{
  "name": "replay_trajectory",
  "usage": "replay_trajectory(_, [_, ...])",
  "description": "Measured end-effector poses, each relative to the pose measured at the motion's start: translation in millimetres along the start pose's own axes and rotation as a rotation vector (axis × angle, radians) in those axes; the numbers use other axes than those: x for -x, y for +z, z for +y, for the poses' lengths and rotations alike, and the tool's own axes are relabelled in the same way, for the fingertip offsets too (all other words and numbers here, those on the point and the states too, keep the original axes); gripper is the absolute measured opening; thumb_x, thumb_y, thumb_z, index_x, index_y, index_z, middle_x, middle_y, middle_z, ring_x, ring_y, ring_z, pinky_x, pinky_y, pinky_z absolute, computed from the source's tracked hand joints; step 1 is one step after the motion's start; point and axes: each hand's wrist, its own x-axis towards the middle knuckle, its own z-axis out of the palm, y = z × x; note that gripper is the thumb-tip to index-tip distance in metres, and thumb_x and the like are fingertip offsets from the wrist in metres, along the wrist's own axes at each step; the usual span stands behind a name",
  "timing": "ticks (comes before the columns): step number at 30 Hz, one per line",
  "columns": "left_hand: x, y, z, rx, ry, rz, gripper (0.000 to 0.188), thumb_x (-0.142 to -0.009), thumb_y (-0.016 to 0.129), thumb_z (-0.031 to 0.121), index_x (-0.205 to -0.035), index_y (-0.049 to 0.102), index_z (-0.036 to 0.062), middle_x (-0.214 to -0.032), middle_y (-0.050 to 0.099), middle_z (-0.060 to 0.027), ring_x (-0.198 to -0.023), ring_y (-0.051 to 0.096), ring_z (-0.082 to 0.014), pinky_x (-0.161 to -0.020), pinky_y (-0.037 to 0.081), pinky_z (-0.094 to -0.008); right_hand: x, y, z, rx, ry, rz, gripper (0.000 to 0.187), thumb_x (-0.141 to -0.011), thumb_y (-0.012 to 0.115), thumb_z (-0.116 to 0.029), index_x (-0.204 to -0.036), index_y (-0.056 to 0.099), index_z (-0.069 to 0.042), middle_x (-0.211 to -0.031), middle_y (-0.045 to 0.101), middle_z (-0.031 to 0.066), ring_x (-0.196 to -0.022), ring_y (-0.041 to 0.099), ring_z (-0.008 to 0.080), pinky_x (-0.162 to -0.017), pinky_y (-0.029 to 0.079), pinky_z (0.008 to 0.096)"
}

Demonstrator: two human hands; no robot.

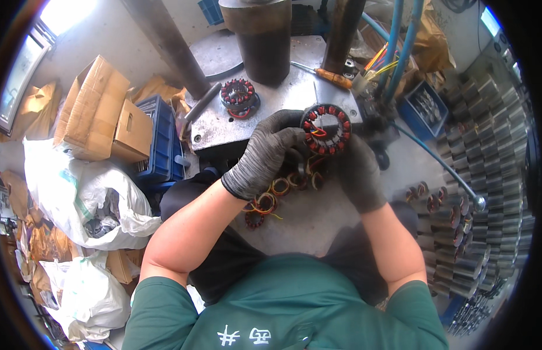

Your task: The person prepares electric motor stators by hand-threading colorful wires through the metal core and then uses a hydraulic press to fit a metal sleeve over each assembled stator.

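Note:
Both my hands wear dark grey knit gloves. Between them is a ring-shaped motor stator [325, 109] with red coil windings and a dark rim. My left hand [265, 151] has its fingers closed at the ring's left edge, near thin red and yellow wires inside the opening. My right hand [360, 172] grips the lower right of the ring from behind, its fingertips partly hidden. A second wound stator [238, 92] rests on the metal press plate [215, 129] ahead of my left hand.
The press ram [256, 44] stands over the plate between thick columns. A screwdriver [334, 78] lies at the plate's right. Several stators [264, 203] with wires lie below my hands. Stacked metal cylinders [486, 151] fill the right; cardboard boxes [96, 111] and white sacks [67, 192] stand left.

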Motion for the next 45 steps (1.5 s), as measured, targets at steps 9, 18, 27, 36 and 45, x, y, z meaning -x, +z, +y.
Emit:
replay_trajectory(9, [3, -1, -2, -0.098, 0.053, 0.001, 0.059, -0.091, 0.069, 0.019, -0.143, 0.055, -0.0045, -0.119, 0.069, -0.0129, -0.091, 0.072, -0.0144, -0.079, 0.060, -0.0274, 3, 5, -3, -0.099, 0.014, 0.002, 0.039, -0.101, 0.070, -0.042, -0.117, 0.068, -0.006, -0.099, 0.073, 0.0063, -0.079, 0.070, 0.0172, -0.071, 0.058, 0.0339])
replay_trajectory(18, [2, 7, -2, -0.491, 0.326, 0.051, 0.055, -0.089, 0.074, 0.003, -0.141, 0.056, 0.0000, -0.121, 0.063, -0.0103, -0.107, 0.067, -0.0186, -0.094, 0.056, -0.0325, 7, 6, -9, -0.200, 0.211, -0.105, 0.063, -0.099, 0.062, -0.056, -0.138, 0.060, -0.006, -0.121, 0.072, 0.0137, -0.106, 0.073, 0.0275, -0.087, 0.061, 0.0419])
replay_trajectory(27, [6, 12, -10, -0.772, 0.514, -0.003, 0.074, -0.081, 0.085, 0.006, -0.146, 0.050, 0.0058, -0.136, 0.051, -0.0168, -0.126, 0.059, -0.0294, -0.106, 0.052, -0.0379, 4, 16, -6, 0.196, -0.118, -0.147, 0.067, -0.093, 0.071, -0.034, -0.149, 0.048, -0.005, -0.135, 0.065, 0.0139, -0.125, 0.064, 0.0300, -0.105, 0.054, 0.0462])
replay_trajectory(36, [5, 16, -18, -1.040, 0.609, 0.053, 0.079, -0.071, 0.090, 0.006, -0.142, 0.057, 0.0082, -0.143, 0.051, -0.0183, -0.128, 0.062, -0.0348, -0.107, 0.056, -0.0403, 9, 19, -16, 0.289, -0.057, -0.107, 0.070, -0.088, 0.070, -0.019, -0.152, 0.045, -0.006, -0.141, 0.061, 0.0138, -0.129, 0.063, 0.0294, -0.112, 0.051, 0.0476])
replay_trajectory(45, [-4, 23, -41, -0.967, 0.620, 0.052, 0.069, -0.083, 0.080, 0.004, -0.147, 0.053, 0.0086, -0.136, 0.057, -0.0169, -0.126, 0.062, -0.0294, -0.103, 0.058, -0.0379, 5, 16, -7, -0.224, -0.038, -0.122, 0.067, -0.088, 0.067, -0.013, -0.151, 0.046, -0.006, -0.138, 0.062, 0.0133, -0.127, 0.063, 0.0270, -0.113, 0.050, 0.0461])
